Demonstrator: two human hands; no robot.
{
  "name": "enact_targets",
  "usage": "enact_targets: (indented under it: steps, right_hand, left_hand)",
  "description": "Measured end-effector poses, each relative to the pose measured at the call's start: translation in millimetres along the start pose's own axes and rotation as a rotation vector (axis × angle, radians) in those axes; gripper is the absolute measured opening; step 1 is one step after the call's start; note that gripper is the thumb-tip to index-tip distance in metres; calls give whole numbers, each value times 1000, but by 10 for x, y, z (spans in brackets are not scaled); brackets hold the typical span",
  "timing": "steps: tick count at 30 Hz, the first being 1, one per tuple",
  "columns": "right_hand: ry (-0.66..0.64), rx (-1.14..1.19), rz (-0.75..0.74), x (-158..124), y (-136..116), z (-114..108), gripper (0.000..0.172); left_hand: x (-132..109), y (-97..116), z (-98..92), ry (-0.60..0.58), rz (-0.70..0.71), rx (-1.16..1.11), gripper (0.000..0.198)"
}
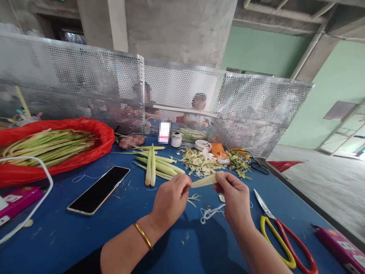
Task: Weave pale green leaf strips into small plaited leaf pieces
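My left hand (172,194) and my right hand (235,194) are raised over the blue table (182,251), near its middle. Between them stretches a flat, pale green leaf strip (203,181). Its left end is pinched in my left hand, its right end between the thumb and fingers of my right. A gold bangle circles my left wrist. Just beyond my left hand lies a group of pale green stalks (162,166). White string (211,214) lies in a loose tangle beneath my right hand.
Scissors (273,220) lie at the right, near a purple box (342,247). A black phone (99,190) and a red bag (107,135) of long stalks are at the left. Leaf scraps (199,161) are piled beyond my hands. People sit behind the perforated metal screen (182,83).
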State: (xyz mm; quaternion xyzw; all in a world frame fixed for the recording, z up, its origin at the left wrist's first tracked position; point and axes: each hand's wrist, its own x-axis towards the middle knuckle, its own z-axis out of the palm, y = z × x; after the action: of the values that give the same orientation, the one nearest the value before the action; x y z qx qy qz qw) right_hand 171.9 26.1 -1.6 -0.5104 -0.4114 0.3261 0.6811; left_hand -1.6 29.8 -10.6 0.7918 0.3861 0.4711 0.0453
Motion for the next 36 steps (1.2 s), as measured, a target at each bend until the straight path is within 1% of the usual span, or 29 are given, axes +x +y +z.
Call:
enact_targets:
  steps: [2, 4, 6, 7, 8, 9, 10, 12, 13, 14, 16, 18, 20, 23, 25, 28, 31, 34, 36]
  right_hand:
    - [75, 11, -39, 33, -14, -33, 32]
    - [136, -23, -98, 64, -37, -68, 30]
    - [128, -86, -150, 80, -68, -89, 28]
    - [89, -115, -164, 78, -83, -90, 27]
    - [26, -138, -167, 68, -97, -83, 27]
    - [-54, -155, -164, 50, -106, -70, 27]
    - [-138, -168, -159, 27, -111, -50, 27]
    - [-282, -177, -150, -30, -104, -2, 25]
    - [-335, -184, -149, -59, -94, 21, 24]
    - [-371, -192, -149, -84, -83, 42, 23]
    - [-402, -186, -135, -120, -61, 70, 22]
    - [-394, -146, -91, -132, -49, 84, 21]
    - [-356, -93, -38, -127, -45, 87, 20]
    - [-288, -68, 5, -109, -47, 84, 21]
    - [-278, -77, 17, -100, -50, 82, 23]
    - [-345, -97, 38, -96, -55, 87, 27]
    - [-406, -86, 62, -99, -56, 99, 34]
    - [-368, -14, 109, -99, -61, 105, 42]
    - [-347, 7, 116, -99, -63, 101, 39]
  left_hand:
    - [20, -36, -11, 50, -70, -42, 24]
    - [46, -74, -30, 124, -196, -55, 24]
    - [75, -92, -55, 207, -323, -81, 24]
    - [88, -86, -65, 228, -371, -116, 22]
    - [98, -71, -72, 223, -404, -171, 20]
    - [104, -46, -73, 183, -429, -242, 18]
    - [104, -15, -68, 107, -453, -322, 17]
    - [89, 53, -43, -93, -505, -477, 20]
    - [76, 83, -26, -188, -529, -545, 22]
    - [62, 107, -8, -249, -557, -601, 23]
    - [37, 138, 20, -304, -636, -695, 25]
    - [23, 154, 35, -298, -725, -757, 26]
    - [16, 162, 41, -298, -782, -791, 26]
    - [10, 164, 47, -333, -804, -790, 29]
    - [5, 157, 53, -342, -791, -782, 29]
    - [1, 145, 57, -290, -731, -774, 25]
    - [11, 162, 46, -248, -761, -768, 25]
    - [28, 199, 29, -204, -841, -823, 24]
    - [37, 217, 25, -174, -872, -853, 23]
